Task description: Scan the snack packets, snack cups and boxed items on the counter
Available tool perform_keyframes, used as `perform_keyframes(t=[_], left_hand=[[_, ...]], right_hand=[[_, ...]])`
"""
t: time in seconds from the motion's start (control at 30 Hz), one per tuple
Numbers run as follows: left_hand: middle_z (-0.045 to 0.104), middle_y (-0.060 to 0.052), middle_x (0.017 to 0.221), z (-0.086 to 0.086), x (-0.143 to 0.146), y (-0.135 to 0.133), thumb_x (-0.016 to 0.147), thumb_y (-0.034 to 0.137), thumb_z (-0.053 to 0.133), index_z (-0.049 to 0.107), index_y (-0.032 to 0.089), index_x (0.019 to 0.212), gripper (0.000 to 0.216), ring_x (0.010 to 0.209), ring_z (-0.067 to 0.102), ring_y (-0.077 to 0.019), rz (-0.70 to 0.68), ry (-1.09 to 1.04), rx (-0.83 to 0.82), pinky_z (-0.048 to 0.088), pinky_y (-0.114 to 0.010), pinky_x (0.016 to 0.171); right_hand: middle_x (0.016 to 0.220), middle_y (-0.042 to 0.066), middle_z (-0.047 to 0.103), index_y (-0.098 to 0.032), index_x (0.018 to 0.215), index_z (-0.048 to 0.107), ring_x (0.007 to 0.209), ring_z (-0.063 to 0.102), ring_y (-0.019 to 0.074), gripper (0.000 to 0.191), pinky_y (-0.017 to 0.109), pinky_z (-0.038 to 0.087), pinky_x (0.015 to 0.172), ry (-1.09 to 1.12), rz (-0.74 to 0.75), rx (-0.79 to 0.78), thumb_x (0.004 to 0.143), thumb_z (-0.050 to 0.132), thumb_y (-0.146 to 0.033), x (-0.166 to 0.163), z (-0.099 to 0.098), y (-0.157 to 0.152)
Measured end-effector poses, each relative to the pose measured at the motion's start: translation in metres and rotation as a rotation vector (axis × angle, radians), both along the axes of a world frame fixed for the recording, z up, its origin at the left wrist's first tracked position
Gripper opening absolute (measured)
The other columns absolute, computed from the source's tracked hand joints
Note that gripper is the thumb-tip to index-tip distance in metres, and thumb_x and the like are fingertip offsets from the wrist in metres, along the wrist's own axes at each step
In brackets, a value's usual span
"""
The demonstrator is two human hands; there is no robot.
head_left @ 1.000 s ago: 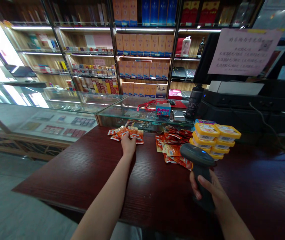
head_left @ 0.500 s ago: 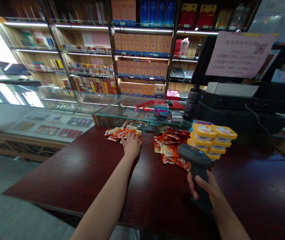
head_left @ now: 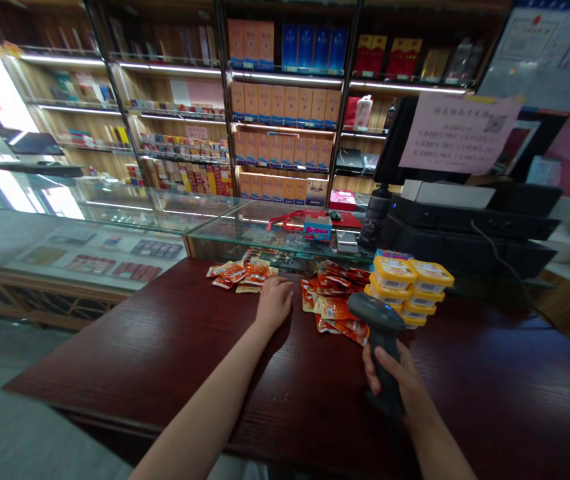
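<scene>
My right hand (head_left: 399, 380) is wrapped round the handle of a dark barcode scanner (head_left: 385, 333). The scanner's head, with a small blue light, is over the near edge of a larger heap of orange snack packets (head_left: 335, 307). My left hand (head_left: 275, 303) is low over the counter, between that heap and a smaller group of orange packets (head_left: 245, 271) on the left. Its fingers are loosely bent and slightly apart, with nothing visible in them; their tips are partly hidden. Stacked yellow tubs (head_left: 392, 273) stand just behind the scanner.
A glass display case (head_left: 245, 230) borders the dark wooden counter (head_left: 165, 360) at the back, with a small blue and pink box (head_left: 317, 229) on it. A monitor (head_left: 395, 143) bearing a pink paper sign stands at the right. Shelves of boxed goods line the wall.
My left hand has come off the left packets and moved right and nearer, its fingers drawing in from a spread pose. The scanner stays in my right hand. The view has shifted slightly.
</scene>
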State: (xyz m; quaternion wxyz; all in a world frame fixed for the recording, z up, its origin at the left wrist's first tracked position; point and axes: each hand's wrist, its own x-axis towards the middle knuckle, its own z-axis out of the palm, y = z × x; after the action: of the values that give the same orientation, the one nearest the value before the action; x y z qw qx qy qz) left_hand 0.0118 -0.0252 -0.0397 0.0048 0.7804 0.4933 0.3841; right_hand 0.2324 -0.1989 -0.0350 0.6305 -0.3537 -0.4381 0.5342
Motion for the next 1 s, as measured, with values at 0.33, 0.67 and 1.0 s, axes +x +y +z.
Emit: perform_keyframes(t=[0.33, 0.67, 1.0], left_hand=[[0.068, -0.006, 0.089, 0.032, 0.064, 0.023, 0.078, 0.019, 0.057, 0.071, 0.019, 0.093, 0.021, 0.088, 0.06, -0.0198, -0.182, -0.155, -0.058, 0.046, -0.035, 0.086], [0.062, -0.009, 0.078, 0.066, 0.126, 0.037, 0.068, 0.008, 0.055, 0.076, 0.021, 0.078, 0.027, 0.086, 0.056, -0.0236, -0.115, 0.058, -0.078, 0.045, -0.036, 0.082], [0.061, -0.004, 0.085, 0.07, 0.108, 0.019, 0.081, 0.02, 0.053, 0.073, 0.027, 0.086, 0.022, 0.083, 0.058, -0.0185, -0.14, -0.028, 0.011, 0.044, -0.027, 0.072]], right_hand=[[0.058, -0.005, 0.056, -0.017, 0.103, 0.058, 0.035, 0.047, 0.0059, 0.037, 0.016, 0.036, 0.033, 0.076, 0.034, -0.013, 0.077, 0.07, -0.042, -0.001, 0.001, 0.005], [0.056, -0.006, 0.056, -0.017, 0.1, 0.058, 0.033, 0.045, 0.0052, 0.038, 0.015, 0.035, 0.032, 0.097, -0.002, 0.012, 0.077, 0.07, -0.044, 0.0, 0.0, 0.011], [0.057, -0.006, 0.056, -0.016, 0.104, 0.057, 0.034, 0.045, 0.0049, 0.038, 0.015, 0.036, 0.032, 0.115, 0.031, 0.007, 0.079, 0.069, -0.042, 0.0, 0.0, 0.012]])
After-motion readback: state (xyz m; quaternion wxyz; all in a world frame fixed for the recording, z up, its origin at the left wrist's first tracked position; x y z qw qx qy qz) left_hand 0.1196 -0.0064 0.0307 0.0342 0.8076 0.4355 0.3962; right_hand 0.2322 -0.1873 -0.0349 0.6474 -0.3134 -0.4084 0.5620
